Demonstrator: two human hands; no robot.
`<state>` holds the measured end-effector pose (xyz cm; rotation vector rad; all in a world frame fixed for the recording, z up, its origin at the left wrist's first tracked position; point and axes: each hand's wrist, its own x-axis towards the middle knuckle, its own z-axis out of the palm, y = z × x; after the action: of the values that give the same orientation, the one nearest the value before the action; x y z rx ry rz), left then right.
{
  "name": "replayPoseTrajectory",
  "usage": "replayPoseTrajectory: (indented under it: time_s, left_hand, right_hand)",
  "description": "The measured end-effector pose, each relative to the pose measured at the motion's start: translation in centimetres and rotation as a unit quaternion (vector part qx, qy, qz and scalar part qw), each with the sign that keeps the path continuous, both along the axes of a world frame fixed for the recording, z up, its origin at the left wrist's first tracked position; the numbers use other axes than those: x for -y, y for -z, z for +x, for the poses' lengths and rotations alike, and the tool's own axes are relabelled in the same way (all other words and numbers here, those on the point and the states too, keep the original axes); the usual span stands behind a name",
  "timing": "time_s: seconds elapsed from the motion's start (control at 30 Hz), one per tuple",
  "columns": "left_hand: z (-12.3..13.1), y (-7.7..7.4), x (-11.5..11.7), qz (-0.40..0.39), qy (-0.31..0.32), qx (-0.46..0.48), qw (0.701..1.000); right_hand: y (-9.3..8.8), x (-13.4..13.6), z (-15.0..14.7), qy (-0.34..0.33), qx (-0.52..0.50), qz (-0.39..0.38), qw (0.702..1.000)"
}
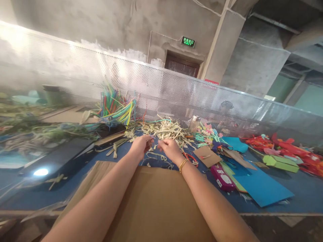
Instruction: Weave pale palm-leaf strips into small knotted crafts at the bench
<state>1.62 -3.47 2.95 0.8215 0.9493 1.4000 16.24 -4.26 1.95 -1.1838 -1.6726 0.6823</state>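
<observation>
Both arms reach forward over a brown cardboard sheet (161,201) at the near side of a blue table. My left hand (143,145) is closed in a pinch, its fingertips turned toward the other hand. Close beside it, my right hand (170,148) pinches too, with a gold chain bracelet on the wrist. Whatever lies between the fingers is too small to make out. Just beyond the hands spreads a pile of pale, dry-looking strips (174,130). Thin pale string (157,155) lies loose on the table below them.
Left stand colourful pipe-cleaner-like stems (117,106) and a dark flat case (60,156). Right lie a purple box (222,178), a blue sheet (262,185), brown card (207,155), a lime-green piece (280,163) and red pieces (297,151). A perforated metal screen (151,84) edges the far side.
</observation>
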Motion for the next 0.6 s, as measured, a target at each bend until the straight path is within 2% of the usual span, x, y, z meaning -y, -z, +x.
replayPoseTrajectory:
  time_s: [0.07, 0.17, 0.23, 0.3, 0.43, 0.5, 0.6]
  left_hand:
    - [0.0, -0.4, 0.3, -0.054, 0.059, 0.070, 0.994]
    - [0.1, -0.8, 1.0, -0.110, 0.193, 0.091, 0.971]
    - [0.2, -0.8, 1.4, -0.132, 0.272, 0.090, 0.949]
    - [0.2, -0.7, 1.5, -0.142, 0.313, 0.097, 0.934]
    - [0.0, -0.5, 1.4, -0.139, 0.319, 0.097, 0.932]
    - [-0.1, -0.5, 1.3, -0.138, 0.307, 0.094, 0.937]
    - [-0.1, -0.6, 1.3, -0.130, 0.284, 0.093, 0.945]
  right_hand:
    - [0.4, -0.5, 0.0, -0.027, -0.081, -0.038, 0.996]
    - [0.4, -0.9, 0.3, -0.108, -0.191, -0.075, 0.973]
    - [0.0, -0.8, 0.5, -0.171, -0.204, -0.072, 0.961]
    - [-0.5, -0.6, 0.8, -0.218, -0.191, -0.059, 0.955]
    - [-1.2, -0.1, 1.4, -0.259, -0.138, -0.045, 0.955]
    - [-1.3, -0.1, 1.5, -0.242, -0.109, -0.014, 0.964]
    - [-1.3, -0.6, 1.8, -0.178, -0.088, 0.030, 0.980]
